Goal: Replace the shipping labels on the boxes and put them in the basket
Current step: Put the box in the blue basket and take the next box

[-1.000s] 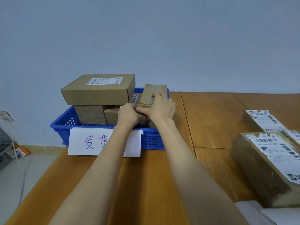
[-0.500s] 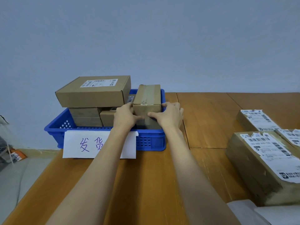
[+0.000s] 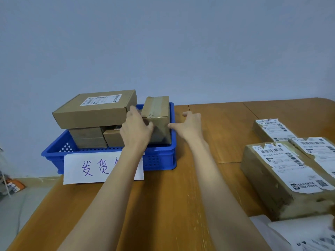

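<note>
**Visitor:** What is nearest to you?

**Onlooker:** Two bare forearms reach away over an orange-brown wooden table (image 3: 181,205), smooth, with visible seams between panels. At the near right lie loose white label sheets (image 3: 308,236). Just beyond them stand worn cardboard boxes (image 3: 272,180) with dented corners and torn, wrinkled white labels, waiting their turn.

**Visitor:** And the hands?

**Onlooker:** The left hand (image 3: 136,132) rests against the near left side of a small upright box (image 3: 156,113), fingers lightly curved along it, thumb on its front face. The right hand (image 3: 189,125) is spread and relaxed, holding nothing, thumb tip just at the box's right edge.

**Visitor:** Where is that box?

**Onlooker:** Standing inside the blue basket (image 3: 157,160), in its right end, tight to the right wall. It is plain brown card, creased, with glossy tape down the top. I see no label on the faces that show.

**Visitor:** How should the placing be finished?

**Onlooker:** I'd say steady it with the left hand until it sits flat on the basket floor, then release gently; it is tall and narrow and could tip.

**Visitor:** What else is there?

**Onlooker:** The basket is hard plastic with perforated walls; a white paper sign (image 3: 94,167) with purple handwriting hangs on its near side. At its left, a wide flat box (image 3: 94,109) with a clean label lies on two smaller boxes (image 3: 88,138). Behind everything is a plain pale wall (image 3: 163,42).
</note>
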Tool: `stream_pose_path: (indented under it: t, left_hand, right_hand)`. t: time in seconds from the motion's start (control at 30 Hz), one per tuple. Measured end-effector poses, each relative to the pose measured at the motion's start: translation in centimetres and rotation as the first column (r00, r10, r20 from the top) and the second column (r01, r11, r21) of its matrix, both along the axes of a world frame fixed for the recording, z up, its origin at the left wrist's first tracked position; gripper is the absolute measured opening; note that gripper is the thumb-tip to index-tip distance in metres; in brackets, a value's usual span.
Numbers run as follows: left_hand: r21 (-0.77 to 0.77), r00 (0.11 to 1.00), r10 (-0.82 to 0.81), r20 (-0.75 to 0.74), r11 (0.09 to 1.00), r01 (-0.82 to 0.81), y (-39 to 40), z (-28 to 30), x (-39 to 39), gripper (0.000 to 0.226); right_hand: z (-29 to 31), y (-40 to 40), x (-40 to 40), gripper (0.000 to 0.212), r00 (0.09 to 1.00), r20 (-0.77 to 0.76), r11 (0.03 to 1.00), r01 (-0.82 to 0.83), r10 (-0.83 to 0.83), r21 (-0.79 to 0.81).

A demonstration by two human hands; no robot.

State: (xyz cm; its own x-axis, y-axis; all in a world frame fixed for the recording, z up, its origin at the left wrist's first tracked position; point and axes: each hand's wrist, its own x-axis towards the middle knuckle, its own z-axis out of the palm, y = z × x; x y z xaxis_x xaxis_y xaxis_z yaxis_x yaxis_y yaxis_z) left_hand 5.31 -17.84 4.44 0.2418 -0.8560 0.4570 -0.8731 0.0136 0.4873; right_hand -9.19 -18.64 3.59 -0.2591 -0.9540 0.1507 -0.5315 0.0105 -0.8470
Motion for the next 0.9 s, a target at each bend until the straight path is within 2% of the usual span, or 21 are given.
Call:
stream_pose_path:
  t: [0.07,0.13,0.17,0.2,0.23,0.27,0.33,0.4,0.47,0.53,0.6,0.67,0.77,0.8,0.9]
  left_hand:
    - [-0.215,0.988,-0.141,-0.065,0.969,0.124,1.8,1.6,-2.1,0.032]
    - [-0.323,0.918,-0.295,-0.265,0.924,0.203,3.7,3.0,-5.2,0.022]
    - [-0.326,0.825,-0.365,-0.432,0.916,0.234,4.8,3.2,-6.9,0.017]
    - [-0.279,0.683,-0.403,-0.609,0.915,0.291,6.1,3.2,-8.7,0.013]
    - [-0.188,0.538,-0.382,-0.752,0.906,0.380,7.2,2.6,-10.4,0.013]
    - [-0.069,0.461,-0.313,-0.830,0.878,0.473,8.3,1.6,-12.0,0.017]
    - [0.147,0.497,-0.214,-0.841,0.794,0.590,10.2,-1.1,-15.4,0.034]
    - [0.273,0.524,-0.130,-0.842,0.735,0.621,11.8,-3.3,-18.1,0.054]
    - [0.317,0.476,-0.071,-0.877,0.660,0.681,13.4,-4.5,-20.7,0.075]
    - [0.323,0.456,-0.064,-0.888,0.620,0.715,14.6,-5.3,-22.5,0.107]
    - [0.299,0.452,-0.078,-0.888,0.650,0.699,14.7,-6.1,-23.8,0.128]
    - [0.285,0.442,-0.075,-0.894,0.666,0.690,14.8,-6.5,-24.2,0.126]
    - [0.260,0.396,-0.048,-0.917,0.682,0.683,15.8,-5.6,-23.9,0.095]
    - [0.248,0.388,-0.051,-0.920,0.690,0.680,16.0,-5.4,-23.8,0.090]
    - [0.188,0.360,-0.095,-0.928,0.716,0.673,16.8,-4.6,-23.0,0.099]
  right_hand:
    - [1.7,2.1,-2.2,0.052,0.999,0.031,0.998,0.019,-0.017,-0.061]
    - [3.2,4.6,-5.1,0.047,0.995,0.054,0.988,0.085,-0.078,-0.130]
    - [3.6,6.2,-6.8,0.047,0.990,0.042,0.977,0.137,-0.132,-0.164]
    - [3.8,7.8,-8.6,0.048,0.979,0.011,0.961,0.202,-0.204,-0.189]
    - [3.6,9.6,-10.5,0.049,0.957,-0.031,0.941,0.277,-0.288,-0.194]
    - [3.3,11.4,-12.2,0.050,0.926,-0.078,0.919,0.353,-0.371,-0.178]
    - [2.4,14.9,-15.5,0.052,0.858,-0.160,0.872,0.475,-0.489,-0.118]
    - [1.1,17.2,-17.4,0.053,0.830,-0.224,0.854,0.519,-0.511,-0.023]
    - [-0.1,18.8,-18.8,0.053,0.823,-0.260,0.844,0.534,-0.504,0.054]
    - [-1.0,20.0,-19.7,0.051,0.812,-0.280,0.833,0.549,-0.512,0.068]
    - [-1.1,20.8,-20.0,0.049,0.794,-0.294,0.818,0.572,-0.533,0.062]
    - [-1.1,21.5,-20.0,0.050,0.800,-0.276,0.812,0.575,-0.532,0.099]
    - [-1.5,22.5,-19.5,0.054,0.846,-0.197,0.846,0.522,-0.496,0.111]
    - [-1.7,22.8,-19.3,0.054,0.858,-0.169,0.859,0.504,-0.485,0.094]
    - [-1.3,23.7,-18.9,0.052,0.891,-0.032,0.889,0.454,-0.453,0.063]
